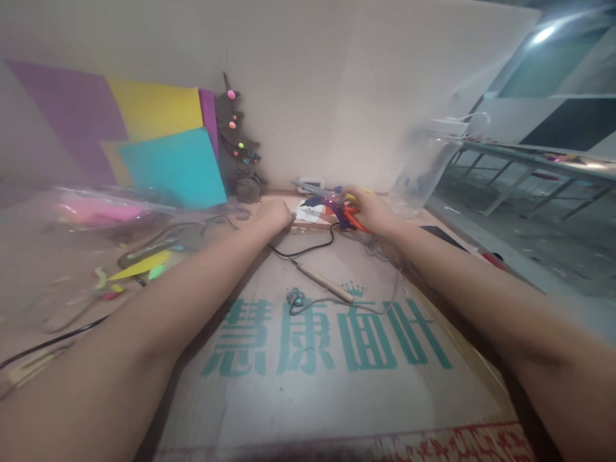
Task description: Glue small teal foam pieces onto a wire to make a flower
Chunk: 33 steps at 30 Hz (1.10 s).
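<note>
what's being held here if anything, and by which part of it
The right hand appears to hold scissors at the orange handle end, though blur hides the exact hold. Whether the left hand holds anything cannot be told.

From my remote station, near twelve o'clock, I see a grey blade [314,188] with a metallic look and, toward three, an orange handle [356,221] like smooth plastic. Coloured sheets [173,167] at ten look matt; the bag [103,208] at nine, glossy clear plastic. Toward six, a tool handle [325,283] resembles smooth, dull wood.
</note>
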Each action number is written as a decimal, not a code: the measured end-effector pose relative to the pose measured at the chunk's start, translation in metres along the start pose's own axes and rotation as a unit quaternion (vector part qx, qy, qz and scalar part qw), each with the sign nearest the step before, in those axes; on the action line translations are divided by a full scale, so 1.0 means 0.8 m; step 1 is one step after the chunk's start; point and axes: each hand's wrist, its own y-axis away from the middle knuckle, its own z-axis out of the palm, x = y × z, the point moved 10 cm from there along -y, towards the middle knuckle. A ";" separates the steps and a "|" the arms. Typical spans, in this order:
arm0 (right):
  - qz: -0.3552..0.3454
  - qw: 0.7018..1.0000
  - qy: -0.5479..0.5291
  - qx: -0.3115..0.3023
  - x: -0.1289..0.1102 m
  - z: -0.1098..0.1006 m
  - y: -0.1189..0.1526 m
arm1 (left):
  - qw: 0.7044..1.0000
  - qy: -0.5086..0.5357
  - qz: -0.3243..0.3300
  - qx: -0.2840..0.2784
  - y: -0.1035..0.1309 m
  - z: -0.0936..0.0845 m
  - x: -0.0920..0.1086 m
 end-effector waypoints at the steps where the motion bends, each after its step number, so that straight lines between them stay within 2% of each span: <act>1: 0.004 1.000 -0.011 0.003 0.001 0.001 0.000 | 1.000 -0.016 -0.002 0.015 0.005 -0.007 -0.003; 5: 0.007 0.999 -0.046 0.017 0.000 -0.003 0.012 | 0.997 -0.056 0.035 0.050 0.045 -0.036 0.002; 10: -0.011 0.994 -0.103 0.026 -0.018 -0.016 0.044 | 0.986 -0.073 0.140 0.058 0.140 -0.065 0.029; 13: -0.009 0.993 -0.118 0.018 -0.042 -0.024 0.066 | 0.985 -0.057 0.161 0.028 0.192 -0.062 0.037; 15: 0.004 0.993 -0.116 0.004 -0.057 -0.025 0.080 | 0.984 -0.025 0.174 0.004 0.215 -0.053 0.039; 20: 0.016 0.994 -0.106 -0.008 -0.084 -0.020 0.108 | 0.983 0.043 0.177 -0.026 0.232 -0.031 0.030; 23: 0.035 0.992 -0.116 -0.023 -0.082 -0.004 0.119 | 0.977 0.039 0.204 -0.038 0.236 -0.022 0.033; 27: 0.063 0.992 -0.110 0.007 -0.074 0.001 0.125 | 0.967 0.033 0.249 -0.047 0.246 -0.012 0.043; 33: 0.030 0.995 -0.096 0.019 -0.082 -0.002 0.125 | 0.957 0.078 0.277 -0.033 0.251 -0.006 0.048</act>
